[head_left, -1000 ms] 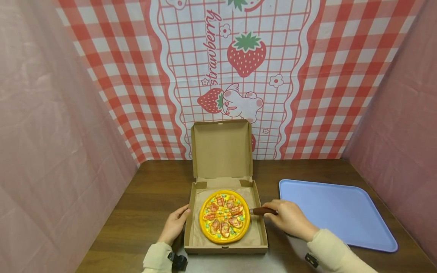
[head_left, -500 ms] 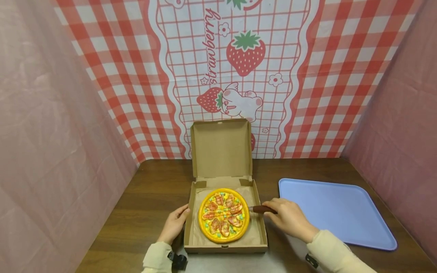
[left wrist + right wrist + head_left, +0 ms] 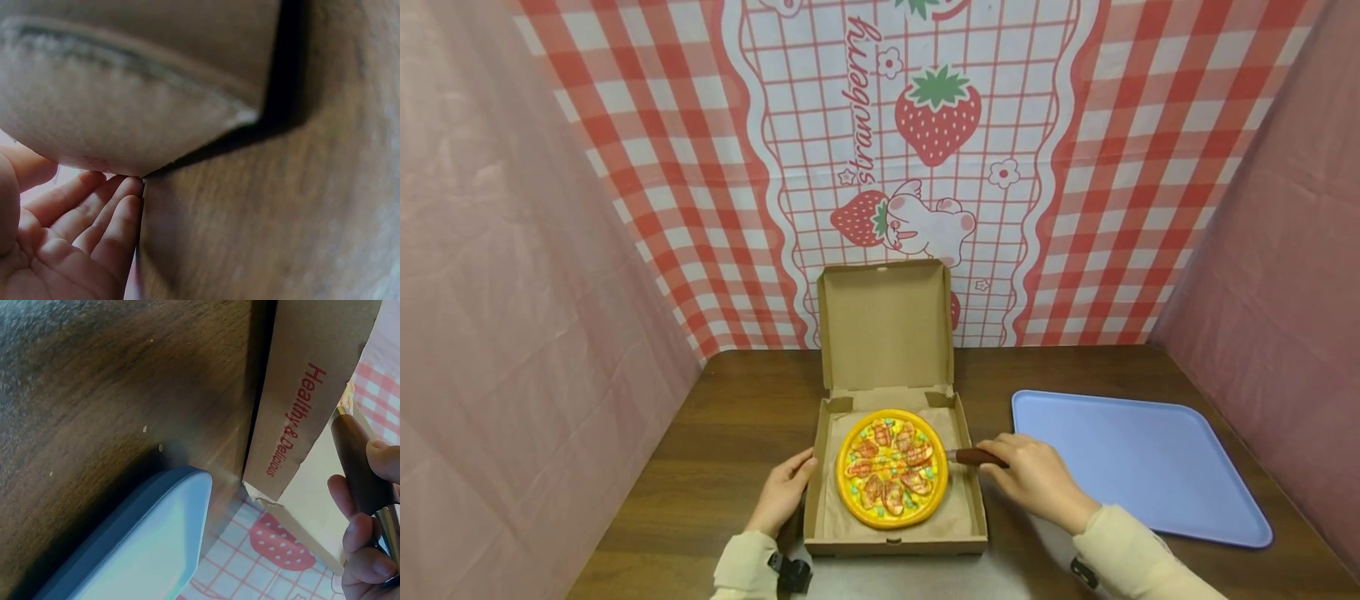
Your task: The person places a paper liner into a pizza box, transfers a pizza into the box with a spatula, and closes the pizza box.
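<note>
Pizza: round, yellow-crusted pizza point(image 3: 892, 468) is in the lower half of the open cardboard box point(image 3: 893, 547), above a brown paper liner point(image 3: 953, 510), apart from the left and right walls.
Box: sits on the wooden table point(image 3: 700, 467), mid-width between its left and right edges; lid point(image 3: 887, 329) stands up toward the table's back edge. Red lettering on a side wall reads "Healthy & Delicious".
Right hand: right hand point(image 3: 1037, 479) grips the dark brown handle point(image 3: 981, 457) of a tool, fingers curled round it; handle crosses above the box's right wall.
Tool: metal neck point(image 3: 952, 457) meets the pizza's right edge; cannot tell how the hidden part lies.
Left hand: left hand point(image 3: 782, 493) rests against the box's left wall, fingers extended, not clenched.
Tray: blue tray point(image 3: 1135, 467) lies toward the table's right edge, beyond the right hand.
Backdrop: red-and-white checked cloth point(image 3: 700, 125) behind the table's back edge.
</note>
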`<state>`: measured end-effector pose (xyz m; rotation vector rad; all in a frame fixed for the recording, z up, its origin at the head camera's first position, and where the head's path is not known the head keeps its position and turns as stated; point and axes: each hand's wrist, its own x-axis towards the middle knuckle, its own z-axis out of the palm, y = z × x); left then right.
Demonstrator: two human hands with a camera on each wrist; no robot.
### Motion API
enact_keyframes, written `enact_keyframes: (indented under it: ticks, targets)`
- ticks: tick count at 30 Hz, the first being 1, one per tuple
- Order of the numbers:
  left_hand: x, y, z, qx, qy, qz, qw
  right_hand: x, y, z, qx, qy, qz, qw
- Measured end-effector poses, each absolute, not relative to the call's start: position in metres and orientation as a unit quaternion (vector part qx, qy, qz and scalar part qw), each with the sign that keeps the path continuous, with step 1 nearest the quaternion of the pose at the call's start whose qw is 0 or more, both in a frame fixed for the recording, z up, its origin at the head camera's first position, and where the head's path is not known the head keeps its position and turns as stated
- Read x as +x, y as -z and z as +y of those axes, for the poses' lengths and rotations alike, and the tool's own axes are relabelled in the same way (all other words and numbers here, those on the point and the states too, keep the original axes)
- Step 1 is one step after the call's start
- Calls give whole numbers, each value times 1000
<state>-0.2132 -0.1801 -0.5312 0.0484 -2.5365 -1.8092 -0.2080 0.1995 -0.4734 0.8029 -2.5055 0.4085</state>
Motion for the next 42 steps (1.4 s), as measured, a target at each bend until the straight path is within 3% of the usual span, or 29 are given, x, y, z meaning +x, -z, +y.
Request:
enact_keyframes:
  ticks: [26, 42]
  targets:
    - [-213, 532, -180, 18, 575, -818, 14, -210, 475, 202, 314, -120, -889, 310]
    - [-212, 531, -180, 14, 579, -815, 14, -212, 477, 202, 301, -129, -893, 308]
